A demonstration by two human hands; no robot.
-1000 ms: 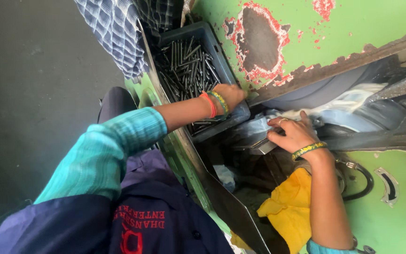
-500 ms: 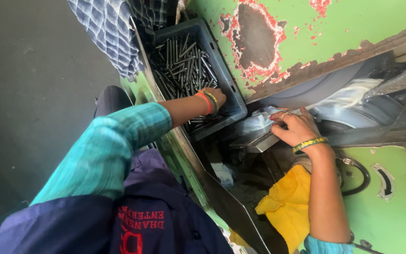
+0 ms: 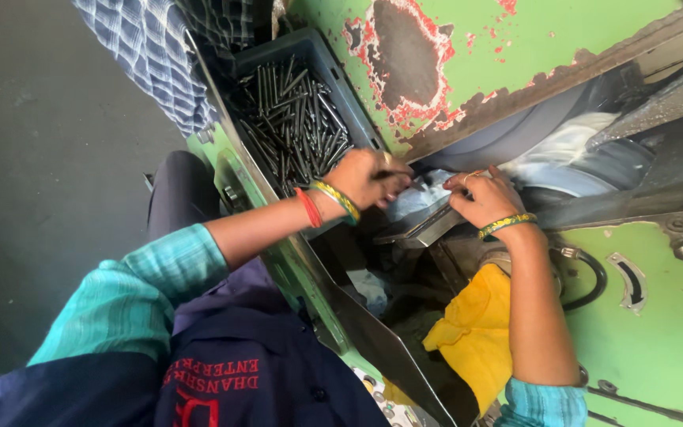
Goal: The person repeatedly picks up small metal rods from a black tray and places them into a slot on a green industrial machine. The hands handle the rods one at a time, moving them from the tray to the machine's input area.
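Note:
My left hand [image 3: 369, 179] is closed around a few dark metal rods, held just past the near corner of a dark plastic crate [image 3: 333, 67] filled with several such rods [image 3: 294, 126]. My right hand [image 3: 485, 198] rests with bent fingers on a slanted metal guide plate [image 3: 420, 225] in front of a large grey grinding wheel [image 3: 547, 150]. The two hands are close together over the guide plate. Both wrists carry bangles.
A green machine body [image 3: 658, 332] with chipped paint surrounds the wheel. A yellow cloth [image 3: 476, 336] hangs below my right forearm. A checked cloth [image 3: 152, 55] lies beside the crate. A black hose [image 3: 590, 281] loops at the right. Grey floor lies to the left.
My left hand left the crate and moved right toward the guide plate with rods in it. My right hand stayed at the plate. The camera view shifted slightly.

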